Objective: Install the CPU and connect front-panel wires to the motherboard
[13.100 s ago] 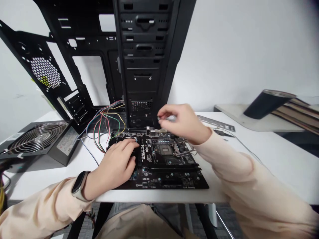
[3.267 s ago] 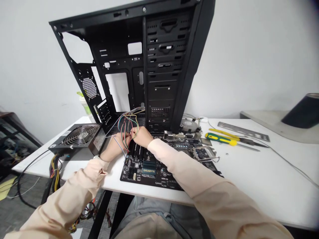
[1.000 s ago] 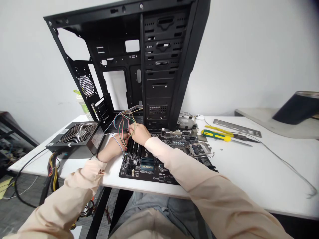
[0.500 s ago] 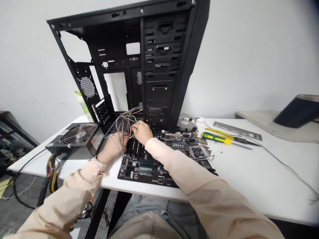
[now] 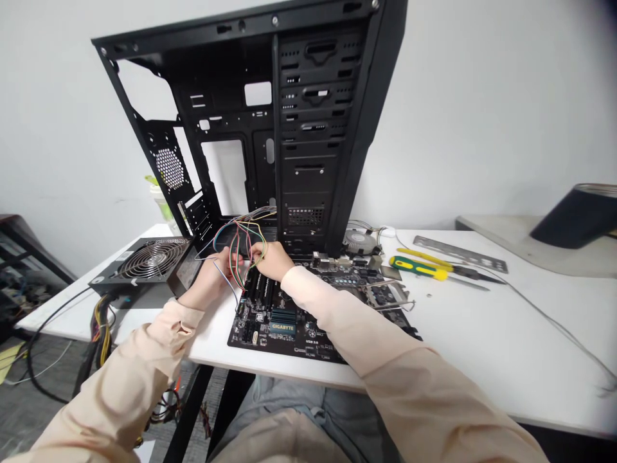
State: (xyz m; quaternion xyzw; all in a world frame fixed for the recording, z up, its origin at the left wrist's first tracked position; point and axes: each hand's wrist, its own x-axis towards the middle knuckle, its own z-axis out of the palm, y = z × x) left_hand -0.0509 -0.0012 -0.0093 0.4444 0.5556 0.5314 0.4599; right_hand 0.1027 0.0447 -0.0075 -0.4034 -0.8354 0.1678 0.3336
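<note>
Thin coloured wires (image 5: 250,225) run out of the black computer case (image 5: 311,154) and loop down to the left edge of a black motherboard (image 5: 289,341). My left hand (image 5: 216,273) is among the loops, its fingers closed on some of the wires left of the board. Just right of it, my right hand (image 5: 270,260) pinches a few wires above the board's upper left part. The fingertips of both hands are partly hidden by the wires. Several wire ends reach the board near its left edge.
A power supply (image 5: 149,263) with a cable bundle sits at the left. Right of the board lie a green and yellow screwdriver (image 5: 418,267), yellow-handled tweezers or pliers (image 5: 424,258), a metal plate (image 5: 460,254) and a cooler fan (image 5: 359,240). A grey stand (image 5: 530,247) is far right.
My left hand has moved a little left and up, away from my right hand, and the wire loops have shifted with it. My right hand has barely moved.
</note>
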